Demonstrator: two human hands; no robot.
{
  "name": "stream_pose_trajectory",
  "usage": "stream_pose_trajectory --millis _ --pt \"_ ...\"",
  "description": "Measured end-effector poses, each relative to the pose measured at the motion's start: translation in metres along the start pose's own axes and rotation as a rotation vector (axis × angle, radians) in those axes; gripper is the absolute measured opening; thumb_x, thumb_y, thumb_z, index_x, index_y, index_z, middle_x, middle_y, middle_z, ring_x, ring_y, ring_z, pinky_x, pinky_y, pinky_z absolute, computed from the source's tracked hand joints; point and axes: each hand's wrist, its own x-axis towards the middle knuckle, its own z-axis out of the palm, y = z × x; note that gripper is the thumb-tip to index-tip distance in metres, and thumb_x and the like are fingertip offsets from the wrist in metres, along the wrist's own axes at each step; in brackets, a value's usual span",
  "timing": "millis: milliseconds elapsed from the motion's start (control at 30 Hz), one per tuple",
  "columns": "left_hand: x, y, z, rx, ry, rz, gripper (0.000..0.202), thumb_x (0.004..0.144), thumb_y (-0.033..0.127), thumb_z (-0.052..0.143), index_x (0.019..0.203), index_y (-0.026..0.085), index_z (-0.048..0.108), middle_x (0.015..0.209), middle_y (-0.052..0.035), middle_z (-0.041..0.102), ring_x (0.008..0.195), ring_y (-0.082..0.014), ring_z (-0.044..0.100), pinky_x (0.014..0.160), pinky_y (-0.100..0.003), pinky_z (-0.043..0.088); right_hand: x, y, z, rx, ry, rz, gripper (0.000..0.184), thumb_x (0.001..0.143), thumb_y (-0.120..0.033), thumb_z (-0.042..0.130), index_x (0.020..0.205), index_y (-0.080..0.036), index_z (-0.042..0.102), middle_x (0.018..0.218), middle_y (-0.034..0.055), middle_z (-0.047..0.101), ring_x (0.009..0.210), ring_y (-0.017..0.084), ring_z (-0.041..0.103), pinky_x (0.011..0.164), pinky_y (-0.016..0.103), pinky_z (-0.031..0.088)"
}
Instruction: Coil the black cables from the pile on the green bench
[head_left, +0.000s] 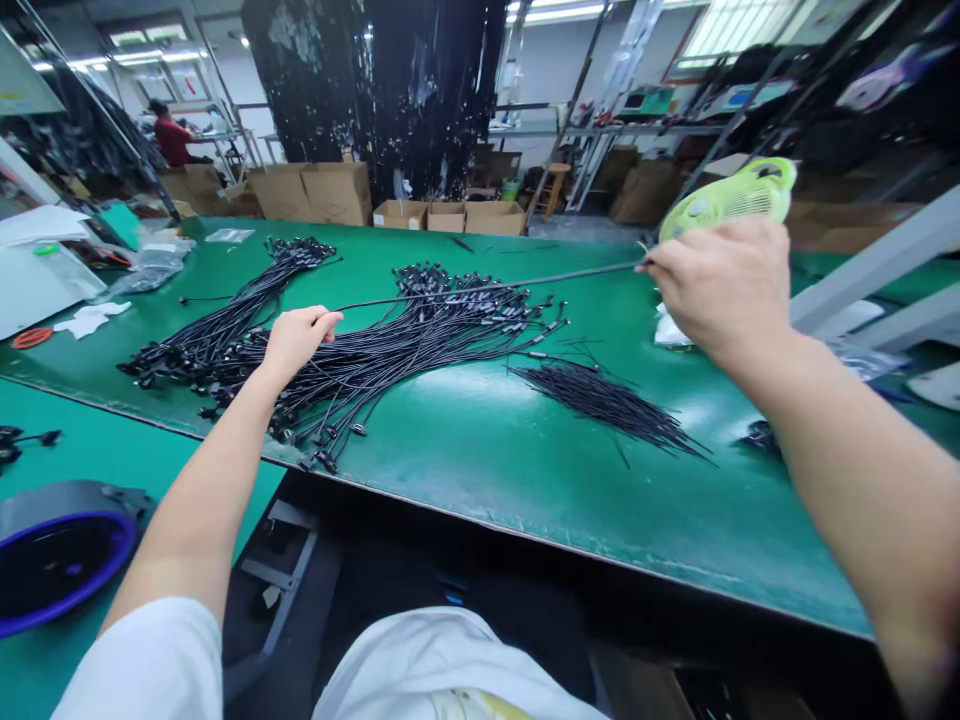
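Note:
A thin black cable is stretched between my two hands above the green table. My left hand pinches its left end, over a heap of cables. My right hand is raised higher at the right, closed on the other end in front of a green fan. Below the taut cable spreads a large pile of black cables with small connectors at their ends. To its left lies another bundle of cables. A loose stack of thin black ties or rods lies right of the middle.
A yellow-green fan stands behind my right hand. At the left are a white box, an orange ring and a purple-rimmed container. Cardboard boxes line the far side. A person in red sits far back.

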Motion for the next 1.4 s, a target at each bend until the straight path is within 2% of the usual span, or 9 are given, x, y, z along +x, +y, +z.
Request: stream_pose_trajectory --millis 167,333,467,567,700,833,1000,1200,1400 --pt "-0.031 0.048 0.033 -0.437 -0.129 -0.18 0.037 0.086 0.039 0.047 0.063 0.016 0.063 0.065 -0.0064 0.07 0.066 -0.017 0.065 0.067 -0.028 0.05 -0.102 -0.028 0.007 0.028 -0.376 0.162 0.039 0.098 -0.043 0.035 0.07 -0.023 0.052 0.058 0.0036 0.055 0.053 0.017 0.052 0.054 0.03 0.036" --pt "-0.112 0.141 0.077 -0.557 -0.471 0.337 0.03 0.09 0.029 0.047 0.114 0.02 0.064 0.119 -0.0084 0.067 0.111 -0.0227 0.061 0.094 -0.037 0.05 -0.155 -0.12 -0.003 0.231 -0.736 0.001 0.024 0.095 -0.031 0.048 0.075 -0.02 0.055 0.063 0.0013 0.062 0.051 0.015 0.055 0.049 0.027 0.028" --pt "-0.154 0.173 0.087 -0.488 -0.662 0.604 0.028 0.092 0.023 0.045 0.114 0.02 0.062 0.116 -0.0116 0.065 0.112 -0.0257 0.056 0.099 -0.043 0.044 -0.144 -0.136 -0.019 0.4 -0.722 -0.096 0.024 0.098 -0.033 0.044 0.086 -0.019 0.059 0.079 0.0028 0.066 0.066 0.014 0.059 0.057 0.024 0.034" --pt "-0.16 0.174 0.084 -0.55 -0.864 0.44 0.025 0.096 0.032 0.043 0.097 0.02 0.064 0.086 -0.007 0.064 0.083 -0.0208 0.058 0.081 -0.036 0.048 -0.137 -0.118 -0.023 0.45 -0.658 -0.13 0.026 0.098 -0.036 0.044 0.089 -0.019 0.061 0.082 0.0022 0.066 0.069 0.013 0.058 0.059 0.023 0.035" --pt "-0.156 0.161 0.068 -1.102 -1.184 -0.076 0.033 0.094 0.045 0.048 0.092 0.016 0.064 0.055 0.0055 0.037 0.046 -0.0083 0.035 0.047 -0.021 0.038 -0.144 -0.078 -0.011 0.385 -0.575 -0.001 0.024 0.095 -0.039 0.048 0.099 -0.021 0.063 0.095 0.0042 0.067 0.079 0.016 0.06 0.061 0.024 0.038" --pt "-0.148 0.142 0.041 -1.65 -0.83 -0.446 0.02 0.089 0.031 0.059 0.092 0.013 0.067 0.054 0.0091 0.02 0.039 -0.0036 0.017 0.035 -0.012 0.025 -0.17 -0.046 0.005 0.439 -0.453 0.186 0.029 0.095 -0.036 0.041 0.104 -0.021 0.064 0.102 0.0067 0.069 0.092 0.021 0.063 0.078 0.031 0.047" --pt "-0.149 0.13 0.028 -1.805 -0.566 -0.653 0.029 0.098 0.03 0.042 0.107 0.014 0.064 0.052 0.0083 0.021 0.035 -0.0042 0.017 0.031 -0.01 0.024 -0.199 -0.048 0.012 0.538 -0.499 0.301 0.032 0.094 -0.04 0.04 0.102 -0.023 0.065 0.1 0.0045 0.071 0.09 0.023 0.066 0.079 0.035 0.05" --pt "-0.154 0.116 0.029 -1.75 -0.666 -0.646 0.026 0.096 0.024 0.045 0.097 0.009 0.067 0.05 0.0094 0.018 0.034 -0.0038 0.015 0.03 -0.01 0.026 -0.204 -0.027 0.008 0.418 -0.452 0.396 0.031 0.095 -0.041 0.041 0.094 -0.022 0.064 0.093 0.0082 0.071 0.081 0.022 0.064 0.073 0.033 0.046" --pt "-0.151 0.119 0.033 -1.547 -0.473 -0.442 0.033 0.088 0.04 0.06 0.116 0.022 0.062 0.072 0.0007 0.052 0.056 -0.0065 0.049 0.045 -0.012 0.042 -0.21 -0.064 0.002 0.102 -0.489 0.052 0.029 0.095 -0.029 0.038 0.091 -0.017 0.065 0.083 0.0102 0.065 0.071 0.019 0.057 0.058 0.031 0.035"
